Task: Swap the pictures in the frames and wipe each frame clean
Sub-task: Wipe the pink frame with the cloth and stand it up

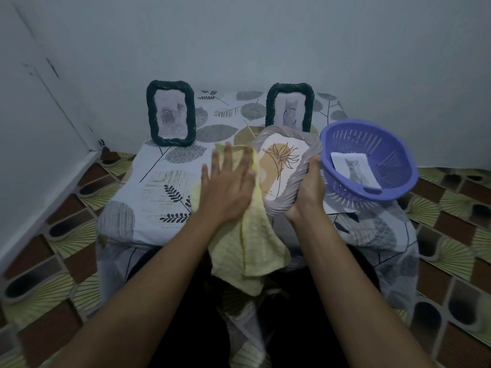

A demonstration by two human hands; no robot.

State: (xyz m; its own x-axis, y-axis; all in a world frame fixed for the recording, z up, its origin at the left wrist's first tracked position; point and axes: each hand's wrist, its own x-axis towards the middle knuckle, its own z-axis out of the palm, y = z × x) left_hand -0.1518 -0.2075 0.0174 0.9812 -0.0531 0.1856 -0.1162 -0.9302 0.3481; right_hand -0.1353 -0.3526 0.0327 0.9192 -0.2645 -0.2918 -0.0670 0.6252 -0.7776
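My right hand grips the lower right edge of a pale lilac woven frame, tilted up off the table and showing a plant drawing. My left hand, fingers straight and spread, presses a yellow cloth against the frame's left side; the cloth hangs down over the table's front edge. Two dark woven frames stand upright at the back: the left one holds a faded flower picture, the right one a cat picture, its lower part hidden behind the lilac frame.
A purple plastic colander sits at the table's right with a loose cat photo inside. The low table wears a leaf-print cloth. Walls close in behind and on the left; patterned floor surrounds the table.
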